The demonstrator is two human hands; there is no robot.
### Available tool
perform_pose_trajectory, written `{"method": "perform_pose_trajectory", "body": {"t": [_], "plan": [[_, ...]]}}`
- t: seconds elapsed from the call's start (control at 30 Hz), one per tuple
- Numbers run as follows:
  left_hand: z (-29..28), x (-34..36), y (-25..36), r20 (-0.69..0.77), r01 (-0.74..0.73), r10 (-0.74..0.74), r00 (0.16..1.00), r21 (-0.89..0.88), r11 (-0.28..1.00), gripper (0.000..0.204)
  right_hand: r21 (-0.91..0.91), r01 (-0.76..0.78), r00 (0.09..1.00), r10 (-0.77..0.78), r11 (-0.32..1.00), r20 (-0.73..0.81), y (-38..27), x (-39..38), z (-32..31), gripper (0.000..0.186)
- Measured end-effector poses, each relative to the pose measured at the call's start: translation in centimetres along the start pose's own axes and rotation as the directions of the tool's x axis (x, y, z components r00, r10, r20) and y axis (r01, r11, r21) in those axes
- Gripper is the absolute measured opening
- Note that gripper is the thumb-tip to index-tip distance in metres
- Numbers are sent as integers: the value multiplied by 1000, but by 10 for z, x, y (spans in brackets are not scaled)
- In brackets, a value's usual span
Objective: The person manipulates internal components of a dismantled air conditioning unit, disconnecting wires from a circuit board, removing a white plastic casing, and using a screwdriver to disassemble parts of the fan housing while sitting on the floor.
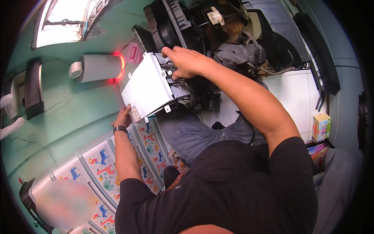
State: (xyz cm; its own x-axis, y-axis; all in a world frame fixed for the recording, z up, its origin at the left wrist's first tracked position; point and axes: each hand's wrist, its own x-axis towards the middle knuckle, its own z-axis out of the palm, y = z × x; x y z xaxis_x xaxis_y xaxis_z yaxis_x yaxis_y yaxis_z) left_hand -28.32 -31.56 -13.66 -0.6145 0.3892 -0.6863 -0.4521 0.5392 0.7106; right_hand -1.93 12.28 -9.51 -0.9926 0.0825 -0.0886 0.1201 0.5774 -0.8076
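A white sheet-metal case [148,87] with small mounting tabs is held tilted in front of me, above my knee. My left hand [123,117] is closed on its lower left corner. My right hand [186,62] curls over the opposite side, where dark wires [168,69] and grey metal parts show. Its fingertips rest at the case's upper edge, and the thumb lies near the wires. What the right fingers press on underneath is partly hidden.
Ahead lies a large dark dismantled machine [233,35] with hoses and grey plastic sheeting on white floor tiles [290,93]. Drawers with animal pictures [105,167] stand at left. A white cylindrical device [101,68] glows red by the green wall. A small carton [321,127] sits right.
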Motion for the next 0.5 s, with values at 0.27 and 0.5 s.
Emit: {"method": "perform_pose_trajectory", "body": {"t": [0.27,0.5], "plan": [[4,3,1,38,-7,8,999,-8,1000,75,-243,209,822,-305,947,-480,7,-32,50,14],[-2,-4,-2,-30,-42,42,999,-6,999,71,-151,301,827,-337,941,-450,-5,-44,53,13]]}}
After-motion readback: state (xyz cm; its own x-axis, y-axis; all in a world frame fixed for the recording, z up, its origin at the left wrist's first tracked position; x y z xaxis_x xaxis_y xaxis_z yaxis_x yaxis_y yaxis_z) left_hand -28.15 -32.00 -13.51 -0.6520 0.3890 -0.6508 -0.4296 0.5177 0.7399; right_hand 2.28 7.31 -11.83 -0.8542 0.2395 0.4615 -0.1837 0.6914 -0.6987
